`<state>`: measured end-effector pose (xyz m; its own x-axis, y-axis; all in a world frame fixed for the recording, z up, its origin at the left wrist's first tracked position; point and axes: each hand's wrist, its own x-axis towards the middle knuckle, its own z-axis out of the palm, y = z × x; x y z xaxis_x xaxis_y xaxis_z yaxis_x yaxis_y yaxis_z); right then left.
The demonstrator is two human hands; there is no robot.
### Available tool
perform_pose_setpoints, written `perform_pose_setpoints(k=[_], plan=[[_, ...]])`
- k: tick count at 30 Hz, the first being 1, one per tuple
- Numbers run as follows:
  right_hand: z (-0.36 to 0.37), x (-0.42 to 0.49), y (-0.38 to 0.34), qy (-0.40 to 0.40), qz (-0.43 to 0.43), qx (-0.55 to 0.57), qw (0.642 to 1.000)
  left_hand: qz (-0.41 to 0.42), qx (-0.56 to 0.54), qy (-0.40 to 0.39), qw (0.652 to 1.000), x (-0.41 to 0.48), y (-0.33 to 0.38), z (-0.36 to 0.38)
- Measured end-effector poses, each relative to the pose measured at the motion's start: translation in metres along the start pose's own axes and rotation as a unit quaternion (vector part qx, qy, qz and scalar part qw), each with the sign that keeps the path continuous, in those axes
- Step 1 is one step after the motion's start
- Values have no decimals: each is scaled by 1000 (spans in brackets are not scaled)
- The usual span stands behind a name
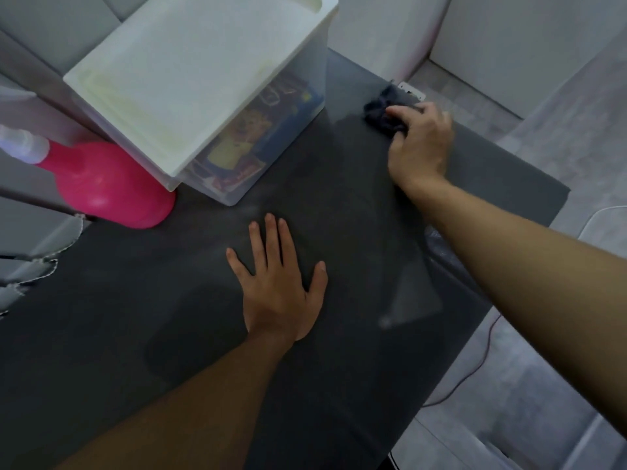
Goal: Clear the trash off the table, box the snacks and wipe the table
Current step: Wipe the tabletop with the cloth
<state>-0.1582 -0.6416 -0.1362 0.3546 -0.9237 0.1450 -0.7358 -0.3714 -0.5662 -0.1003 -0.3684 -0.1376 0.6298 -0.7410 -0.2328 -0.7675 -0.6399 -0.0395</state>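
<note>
My right hand (419,144) presses a dark blue cloth (381,108) onto the far right corner of the dark grey table (339,368); the fingers are curled over the cloth. My left hand (281,283) lies flat on the middle of the table, fingers spread, holding nothing. A translucent plastic box (271,137) with a white lid (190,72) stands at the back left of the table, and colourful snack packets show through its side. A pink spray bottle (112,188) with a white nozzle lies beside the box on its left.
A grey sofa (30,39) borders the table on the left and behind. Grey floor (559,147) lies to the right, with a thin red cable (475,368) running along it near the table's right edge. A white socket plate (412,91) sits past the far corner.
</note>
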Motion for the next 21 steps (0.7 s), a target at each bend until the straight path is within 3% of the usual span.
perform_pose_setpoints(k=[2, 5, 7, 9, 12, 14, 15, 18, 21], plan=[[5, -24, -14, -55, -90, 17, 994, -1, 0, -3, 1000, 0, 0, 0], [0, -58, -13, -158, -269, 50, 949, 0, 5, -3, 1000, 0, -1, 0], [-8, -56, -2, -175, -314, 34, 932, 1, 2, -3, 1000, 0, 0, 0], [-13, -42, 11, -108, -274, 2, 956, 3, -2, -1, 1000, 0, -1, 0], [-19, -20, 26, 15, -64, -21, 998, 3, -4, 0, 1000, -1, -1, 1], [-21, -15, 27, 38, 39, -17, 998, 2, -5, 2, 1000, 0, -1, 2], [-21, -19, 25, 31, 44, -9, 999, 1, -4, 3, 1000, 0, -1, 2], [-26, -53, 25, -41, -105, 19, 993, 1, -3, 4, 1000, 0, -2, 3], [-44, -77, 43, -145, -266, 26, 953, 1, -7, 9, 1000, -1, -1, 4]])
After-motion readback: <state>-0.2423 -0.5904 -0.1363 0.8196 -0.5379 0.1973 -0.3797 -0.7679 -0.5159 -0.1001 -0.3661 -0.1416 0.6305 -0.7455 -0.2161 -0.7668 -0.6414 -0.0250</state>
